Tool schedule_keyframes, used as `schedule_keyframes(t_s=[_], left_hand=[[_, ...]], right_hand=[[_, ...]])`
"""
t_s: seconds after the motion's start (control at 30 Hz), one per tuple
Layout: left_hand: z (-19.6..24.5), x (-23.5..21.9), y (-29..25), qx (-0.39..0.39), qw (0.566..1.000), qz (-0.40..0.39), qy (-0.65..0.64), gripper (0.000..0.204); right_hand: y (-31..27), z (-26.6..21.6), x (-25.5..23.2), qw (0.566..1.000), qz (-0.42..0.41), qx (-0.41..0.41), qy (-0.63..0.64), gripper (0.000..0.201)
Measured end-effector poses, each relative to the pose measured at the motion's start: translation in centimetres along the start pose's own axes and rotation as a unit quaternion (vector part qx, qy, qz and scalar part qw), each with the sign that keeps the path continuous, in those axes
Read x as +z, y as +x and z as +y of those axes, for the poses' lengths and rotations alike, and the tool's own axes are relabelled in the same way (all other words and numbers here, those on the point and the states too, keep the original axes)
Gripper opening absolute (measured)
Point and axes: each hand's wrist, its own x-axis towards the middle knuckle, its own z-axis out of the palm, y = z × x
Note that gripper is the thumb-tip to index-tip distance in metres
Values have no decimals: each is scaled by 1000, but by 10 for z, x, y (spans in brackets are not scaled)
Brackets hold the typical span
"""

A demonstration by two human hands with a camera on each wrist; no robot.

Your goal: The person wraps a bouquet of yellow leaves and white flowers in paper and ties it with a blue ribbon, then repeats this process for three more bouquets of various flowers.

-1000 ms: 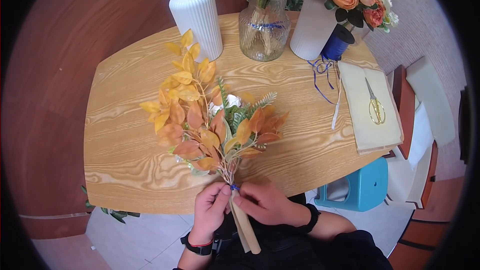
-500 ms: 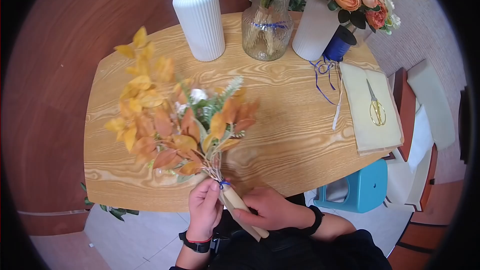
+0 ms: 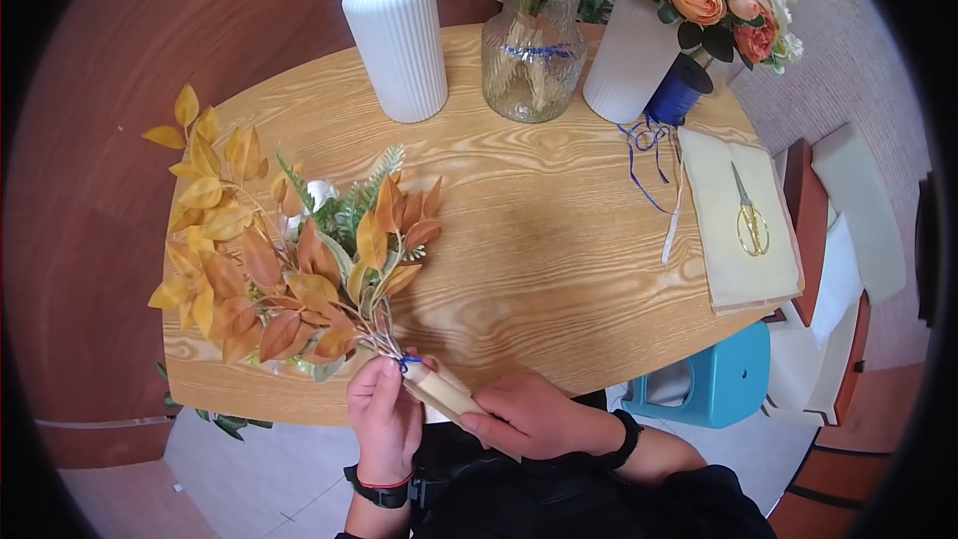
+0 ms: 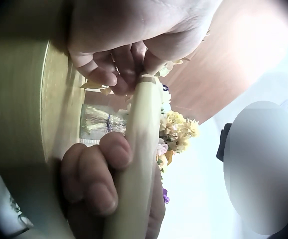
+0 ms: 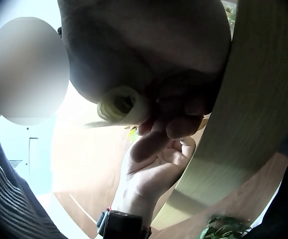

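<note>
A bouquet of orange and yellow leaves [image 3: 239, 279], with green fern and a white flower [image 3: 321, 194], leans to the left over the near left of the table. Blue ribbon [image 3: 408, 362] is tied round its neck. My left hand [image 3: 384, 409] pinches the neck right at that ribbon. Below it, my right hand [image 3: 539, 417] grips the paper-wrapped stems [image 3: 444, 394], fingers curled round them. The left wrist view shows the pale paper wrap [image 4: 140, 129] as a smooth tube in the right hand's fingers. Its rolled open end [image 5: 118, 105] faces the right wrist camera.
Along the back of the table [image 3: 539, 230] stand a white ribbed vase [image 3: 399, 50], a glass vase [image 3: 534, 60] with stems and another white vase [image 3: 629, 55]. A blue ribbon spool [image 3: 679, 90] is beside it. Gold-handled scissors [image 3: 750, 220] lie on paper sheets [image 3: 728, 269] at right.
The bouquet has swung left and tilted further over. My right hand has left the ribbon and slid down onto the wrapped stems, while the left keeps hold at the neck.
</note>
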Motion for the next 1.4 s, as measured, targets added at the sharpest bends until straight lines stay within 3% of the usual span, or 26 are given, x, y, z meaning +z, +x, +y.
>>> schedule_keyframes(t_s=[0.23, 0.93, 1.4], left_hand=[[-1, -4, 7, 47, 999, 11, -4, 21], [16, -3, 18, 95, 989, 113, 9, 24], [23, -6, 17, 103, 987, 119, 30, 26]], right_hand=[[5, 1, -6, 1000, 0, 1, -18, 34], [7, 7, -6, 1000, 23, 7, -14, 34], [6, 8, -4, 999, 34, -10, -38, 34]])
